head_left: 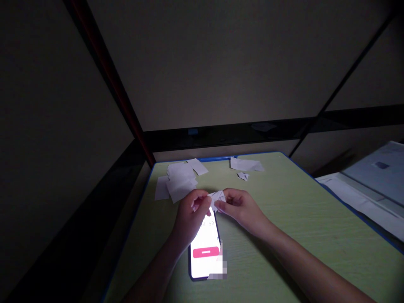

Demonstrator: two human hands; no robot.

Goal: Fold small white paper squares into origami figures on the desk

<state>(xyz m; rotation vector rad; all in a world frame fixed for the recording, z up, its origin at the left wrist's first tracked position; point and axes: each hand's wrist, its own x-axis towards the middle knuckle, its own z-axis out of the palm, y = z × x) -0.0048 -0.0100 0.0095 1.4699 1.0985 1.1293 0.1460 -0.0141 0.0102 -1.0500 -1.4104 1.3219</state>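
Note:
Between my two hands is a small piece of folded white paper (217, 196), with creases and overlapping flaps showing. My left hand (193, 212) pinches its left side between thumb and fingers. On the right side, my right hand (240, 206) grips it with the thumb in front and the fingers behind. Below the hands a lit phone (204, 265) lies on the table, its white screen showing digits and a red button. My left hand covers part of that screen.
A pile of white paper sheets (180, 185) lies on the green table (274, 261) at the back left. A folded paper piece (243, 176) and a paper strip (248, 164) lie at the back right. A wall stands behind; a pale box-like object (375, 176) is beyond the right edge.

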